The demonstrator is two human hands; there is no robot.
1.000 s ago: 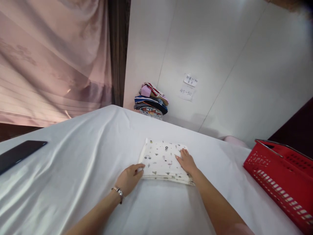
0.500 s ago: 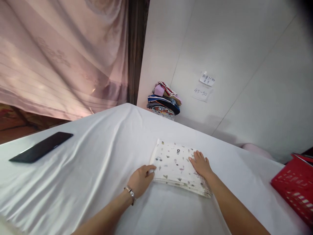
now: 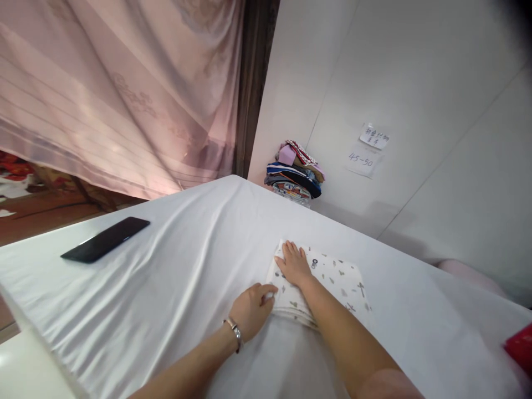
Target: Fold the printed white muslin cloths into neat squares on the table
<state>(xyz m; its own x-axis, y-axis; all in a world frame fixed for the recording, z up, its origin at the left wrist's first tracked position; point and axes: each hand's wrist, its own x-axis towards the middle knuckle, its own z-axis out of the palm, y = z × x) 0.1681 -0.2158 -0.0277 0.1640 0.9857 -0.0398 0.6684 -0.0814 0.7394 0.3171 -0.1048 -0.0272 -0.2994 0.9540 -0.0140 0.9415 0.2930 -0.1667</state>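
A folded white cloth (image 3: 336,277) with small printed figures lies in layers on the white-covered table. My left hand (image 3: 251,310), with a metal bracelet at its wrist, is closed at the cloth's near left edge, thumb and forefinger pinching it. Flat on the cloth's upper left part rests my right hand (image 3: 294,264), open, its fingers slightly spread. My right forearm crosses over the cloth and hides part of its near edge.
A dark flat phone-like slab (image 3: 106,239) lies at the table's left. Folded clothes (image 3: 295,172) are stacked by the wall at the far corner. A red object (image 3: 519,346) shows at the right edge. A pink curtain (image 3: 124,100) hangs at the left.
My right hand has moved from the cloth's right side to its upper left part. My left hand still pinches the left edge. The view has turned a little to the left.
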